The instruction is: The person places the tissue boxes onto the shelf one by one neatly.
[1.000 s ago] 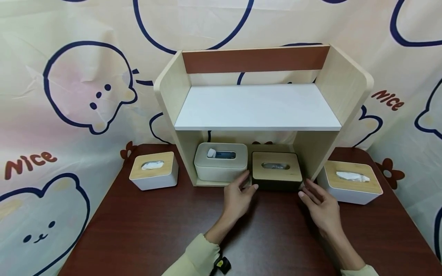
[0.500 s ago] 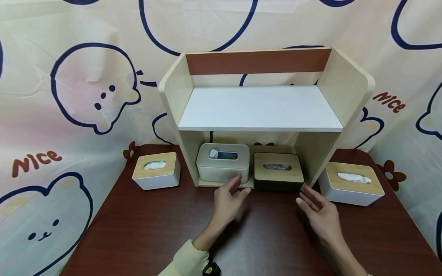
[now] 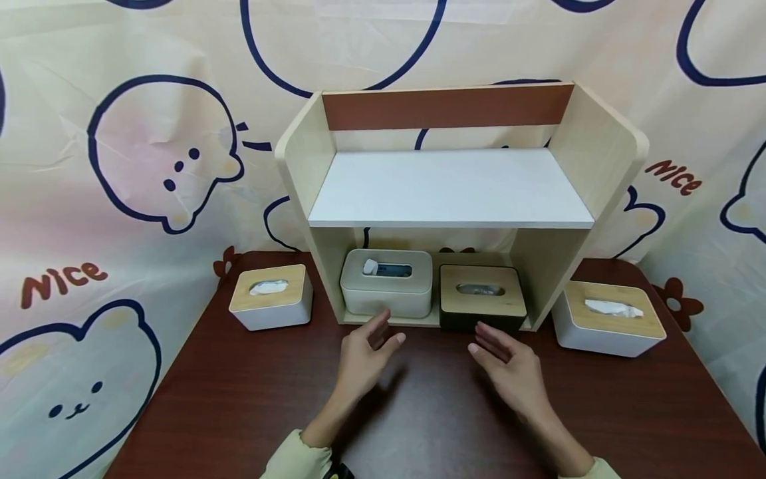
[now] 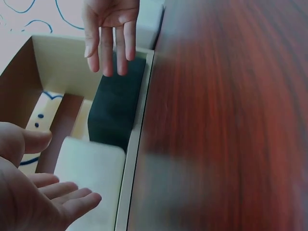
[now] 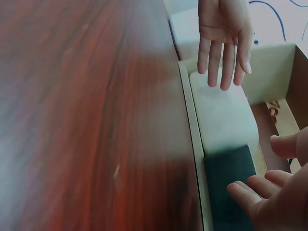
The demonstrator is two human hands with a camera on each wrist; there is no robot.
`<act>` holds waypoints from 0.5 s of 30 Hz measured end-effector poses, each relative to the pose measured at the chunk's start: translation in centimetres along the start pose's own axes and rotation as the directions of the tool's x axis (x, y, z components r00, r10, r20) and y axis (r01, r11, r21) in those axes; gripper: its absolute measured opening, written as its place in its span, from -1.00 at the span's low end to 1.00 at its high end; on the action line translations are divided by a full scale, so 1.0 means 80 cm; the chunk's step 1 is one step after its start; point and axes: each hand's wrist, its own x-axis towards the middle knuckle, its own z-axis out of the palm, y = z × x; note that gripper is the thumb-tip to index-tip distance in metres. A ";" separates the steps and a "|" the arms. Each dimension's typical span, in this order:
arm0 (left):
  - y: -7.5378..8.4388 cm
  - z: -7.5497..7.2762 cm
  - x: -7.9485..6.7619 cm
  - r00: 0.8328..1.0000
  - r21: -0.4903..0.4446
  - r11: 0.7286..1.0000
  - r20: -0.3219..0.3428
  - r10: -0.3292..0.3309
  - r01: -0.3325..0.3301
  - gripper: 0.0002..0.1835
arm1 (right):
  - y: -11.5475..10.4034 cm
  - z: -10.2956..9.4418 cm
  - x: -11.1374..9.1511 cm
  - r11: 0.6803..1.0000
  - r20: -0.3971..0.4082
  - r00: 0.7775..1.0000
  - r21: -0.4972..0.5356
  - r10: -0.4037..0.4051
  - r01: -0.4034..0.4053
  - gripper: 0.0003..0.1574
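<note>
Side by side in the lower compartment of a small desk shelf (image 3: 451, 219) stand two tissue boxes. The left one is a pale grey tissue box (image 3: 385, 296) with a small white item showing in its slot. Beside it sits a black tissue box (image 3: 482, 320) with a wooden lid. My left hand (image 3: 362, 356) hovers in front of the grey box, fingers extended and holding nothing. In front of the black box my right hand (image 3: 511, 372) is likewise extended with nothing in it. Both wrist views show the two hands apart from the boxes, palms visible.
A white tissue box (image 3: 270, 313) with a wooden lid stands left of the shelf on the dark brown table (image 3: 257, 399). Another white tissue box (image 3: 604, 336) stands to the right. Behind everything hangs a printed cloth (image 3: 197, 266).
My left hand has drawn back to the left, away from the gap between the boxes. My right hand has moved left from the black box's right corner. The boxes stay put.
</note>
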 end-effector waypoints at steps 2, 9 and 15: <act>-0.004 -0.010 -0.003 1.000 0.065 0.998 0.003 0.000 0.000 -0.40 | -0.003 0.012 0.003 1.000 0.028 1.000 0.006 -0.011 0.011 -0.34; -0.013 -0.044 -0.009 1.000 0.227 0.974 0.014 0.000 -0.003 -0.43 | -0.013 0.050 0.016 0.999 0.126 0.992 -0.035 -0.025 0.030 -0.37; -0.022 -0.075 -0.011 1.000 0.279 0.960 0.015 -0.012 0.007 -0.45 | -0.021 0.080 0.025 0.991 0.176 0.982 -0.102 -0.068 0.086 -0.43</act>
